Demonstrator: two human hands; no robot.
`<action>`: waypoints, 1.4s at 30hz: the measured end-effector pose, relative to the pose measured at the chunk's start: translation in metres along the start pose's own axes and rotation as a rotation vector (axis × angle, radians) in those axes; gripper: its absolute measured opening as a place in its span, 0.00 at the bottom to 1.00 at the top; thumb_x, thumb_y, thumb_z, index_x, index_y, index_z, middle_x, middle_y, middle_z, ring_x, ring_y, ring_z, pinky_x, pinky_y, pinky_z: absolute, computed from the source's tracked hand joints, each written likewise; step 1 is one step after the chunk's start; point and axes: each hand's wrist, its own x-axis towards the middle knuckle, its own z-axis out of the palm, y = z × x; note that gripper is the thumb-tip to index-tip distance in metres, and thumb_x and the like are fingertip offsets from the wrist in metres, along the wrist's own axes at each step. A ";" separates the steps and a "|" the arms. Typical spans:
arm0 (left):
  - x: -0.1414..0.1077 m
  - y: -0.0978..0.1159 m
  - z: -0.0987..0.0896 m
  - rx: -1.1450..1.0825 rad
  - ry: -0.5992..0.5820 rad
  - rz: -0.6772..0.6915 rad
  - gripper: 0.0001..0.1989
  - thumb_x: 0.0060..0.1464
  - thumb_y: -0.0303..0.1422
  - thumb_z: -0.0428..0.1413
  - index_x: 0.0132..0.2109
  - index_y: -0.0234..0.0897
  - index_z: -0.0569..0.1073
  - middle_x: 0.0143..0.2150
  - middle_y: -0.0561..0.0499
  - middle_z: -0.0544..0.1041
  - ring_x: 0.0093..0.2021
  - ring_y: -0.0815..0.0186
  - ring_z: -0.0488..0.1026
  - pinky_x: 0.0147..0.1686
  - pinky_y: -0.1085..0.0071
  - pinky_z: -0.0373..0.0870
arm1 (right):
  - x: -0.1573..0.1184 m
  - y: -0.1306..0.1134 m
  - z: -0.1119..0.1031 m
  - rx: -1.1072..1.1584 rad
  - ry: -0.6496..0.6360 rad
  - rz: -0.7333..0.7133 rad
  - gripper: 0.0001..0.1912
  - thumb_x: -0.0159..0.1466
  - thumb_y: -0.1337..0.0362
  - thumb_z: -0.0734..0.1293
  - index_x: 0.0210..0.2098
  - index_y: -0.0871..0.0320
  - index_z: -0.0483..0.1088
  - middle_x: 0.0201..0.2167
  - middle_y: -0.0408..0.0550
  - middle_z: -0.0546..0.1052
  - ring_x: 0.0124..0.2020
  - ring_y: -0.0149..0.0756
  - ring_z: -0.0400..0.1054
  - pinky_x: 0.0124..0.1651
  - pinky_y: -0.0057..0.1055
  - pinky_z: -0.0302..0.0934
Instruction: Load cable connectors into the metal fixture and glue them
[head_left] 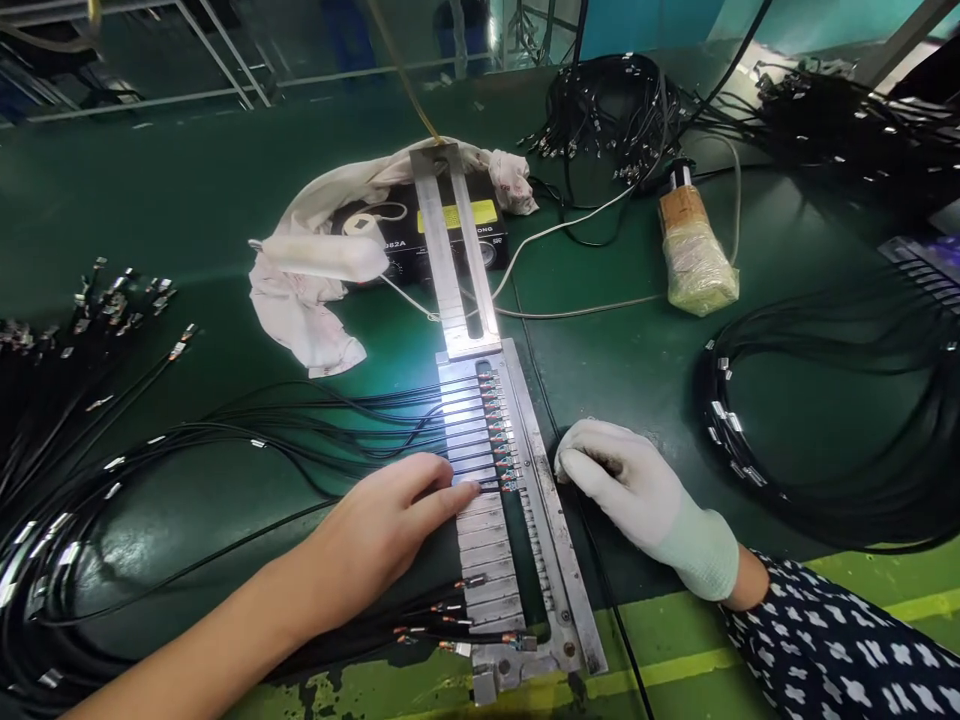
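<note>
My bare left hand point(401, 510) rests over the slotted metal fixture point(491, 570), thumb and index finger closed on a black cable at the lowest filled slot. Above it, several black cables point(390, 400) lie side by side in the slots, their small connector ends point(499, 430) lined up along the fixture's middle. Right of the fixture, my right hand point(630, 490), in a white glove, is curled with fingertips together near its edge; what it holds, if anything, is hidden. Several loose cable ends point(450, 610) lie across the fixture's lower part.
Behind the fixture sit a black box point(495, 240) and a white cloth point(300, 330). A plastic-wrapped tool point(697, 265) stands at the back right. Coiled cables point(750, 470) lie on the right; more bundles point(45, 560) fill the left. A thin black cable runs down beside the fixture.
</note>
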 end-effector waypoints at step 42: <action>-0.037 0.019 0.023 0.043 0.041 -0.217 0.26 0.63 0.21 0.43 0.64 0.44 0.64 0.39 0.49 0.70 0.36 0.65 0.64 0.34 0.69 0.58 | 0.002 -0.001 -0.001 -0.044 0.005 -0.025 0.19 0.71 0.61 0.60 0.23 0.56 0.56 0.24 0.41 0.62 0.28 0.34 0.57 0.34 0.33 0.51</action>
